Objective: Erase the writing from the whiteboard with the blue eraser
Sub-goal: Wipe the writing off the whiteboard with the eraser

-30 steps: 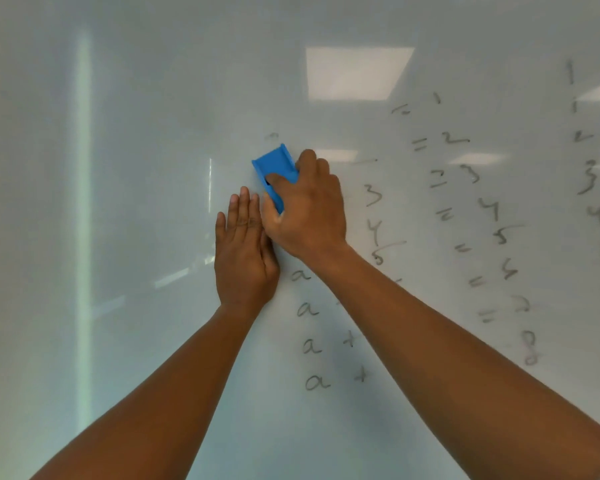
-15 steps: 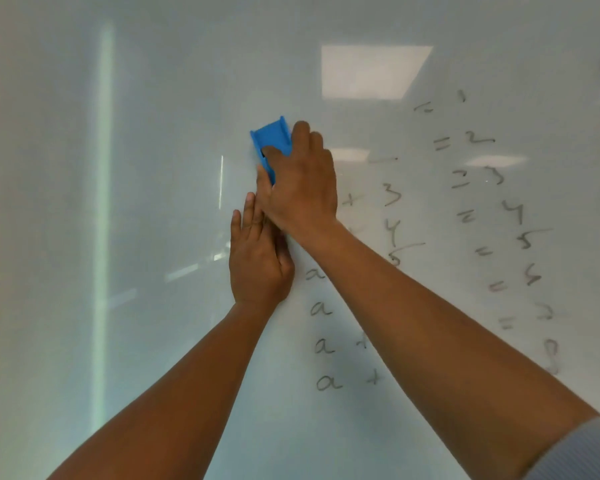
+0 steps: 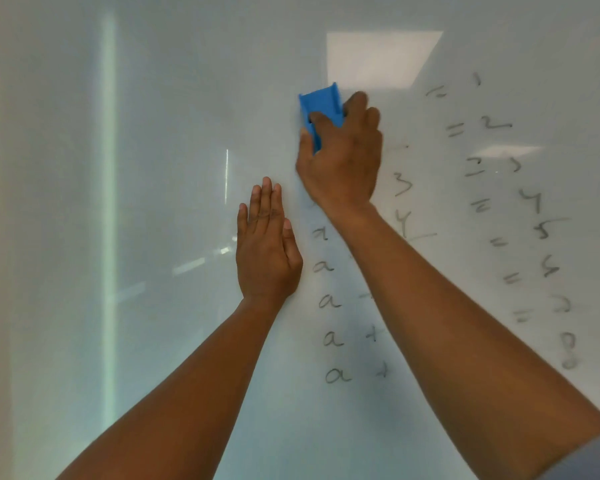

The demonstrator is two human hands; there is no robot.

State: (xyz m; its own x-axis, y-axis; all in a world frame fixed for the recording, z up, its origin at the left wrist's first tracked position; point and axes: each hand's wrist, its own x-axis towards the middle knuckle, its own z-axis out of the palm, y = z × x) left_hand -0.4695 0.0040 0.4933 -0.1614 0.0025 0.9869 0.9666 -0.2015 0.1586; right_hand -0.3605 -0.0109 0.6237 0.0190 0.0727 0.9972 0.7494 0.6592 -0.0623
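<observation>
The whiteboard (image 3: 153,133) fills the view. My right hand (image 3: 340,161) grips the blue eraser (image 3: 319,105) and presses it flat on the board, left of a bright ceiling-light reflection. My left hand (image 3: 265,251) lies flat on the board with its fingers together, below and left of the right hand, holding nothing. Dark handwriting (image 3: 329,301) runs down the board: a column of "a +" beside my left hand, partly hidden by my right forearm, and rows of "=" with digits (image 3: 496,124) to the right.
The left half of the board bears no writing, only pale vertical light reflections (image 3: 108,202). A grey sleeve (image 3: 589,459) shows at the bottom right corner.
My right hand has slid the eraser upward and to the right, away from the left hand. The left hand has stayed flat on the board, and the two hands no longer touch.
</observation>
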